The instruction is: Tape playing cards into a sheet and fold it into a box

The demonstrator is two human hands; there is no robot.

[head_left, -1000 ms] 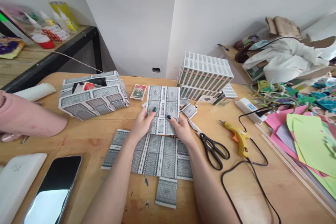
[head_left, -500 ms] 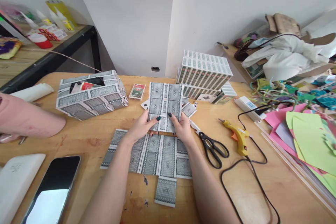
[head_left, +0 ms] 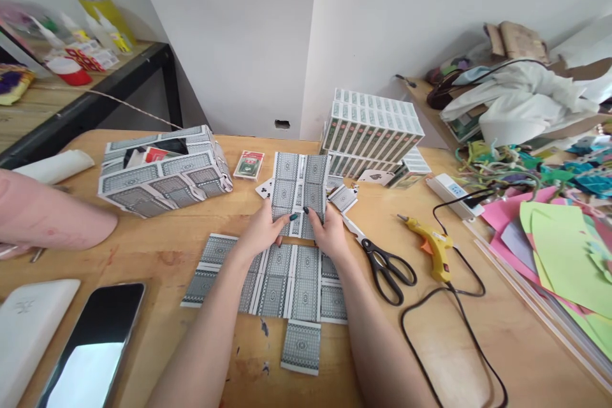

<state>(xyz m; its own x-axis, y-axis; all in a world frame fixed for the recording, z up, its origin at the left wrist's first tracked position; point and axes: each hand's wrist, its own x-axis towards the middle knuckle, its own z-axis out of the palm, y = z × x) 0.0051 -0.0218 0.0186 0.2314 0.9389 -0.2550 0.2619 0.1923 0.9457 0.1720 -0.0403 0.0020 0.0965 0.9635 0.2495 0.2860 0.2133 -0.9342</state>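
Grey-and-white playing-card backs, finely gridded with oval medallions, pattern the card panel (head_left: 285, 180) between fingers (head_left: 281, 224) with dark teal nails; white strips divide its columns. The same grey pattern covers the flat card sheet (head_left: 277, 277) and the box (head_left: 165, 172). The surface (head_left: 160, 299) is warm light brown with darker smudges. Stacked card packs (head_left: 375, 127) repeat white, green and small red marks. The glue gun (head_left: 437, 252) is yellow with an orange trigger; the scissors (head_left: 367, 246) have black handles. Elsewhere: a dusty-pink cylinder (head_left: 52, 210), bright pink paper (head_left: 509, 217), lime-green paper (head_left: 559, 245), off-white walls (head_left: 239, 32).
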